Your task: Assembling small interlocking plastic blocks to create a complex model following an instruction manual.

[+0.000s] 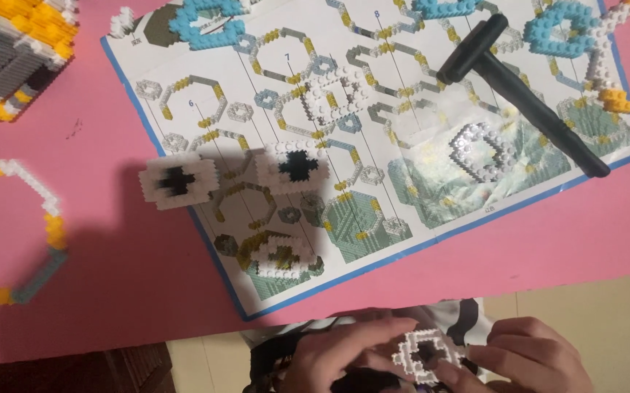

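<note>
At the bottom edge of the head view, both my hands hold one small white brick ring (pixel 424 354) with a dark middle. My left hand (pixel 337 353) grips its left side and my right hand (pixel 530 356) pinches its right side, over my lap, below the pink mat (pixel 111 291). On the mat lies an instruction sheet (pixel 373 138) with a blue border. Two white ring pieces with black centres (pixel 178 182) (pixel 294 167) sit at its left edge, and another white ring (pixel 282 255) rests on its lower part.
A black T-shaped tool (pixel 526 94) lies across the sheet's upper right. Blue brick rings (pixel 206 22) (pixel 562 29) sit along the top. A large white, yellow and grey ring (pixel 16 233) lies at the left. A yellow and grey built block (pixel 16 51) stands top left.
</note>
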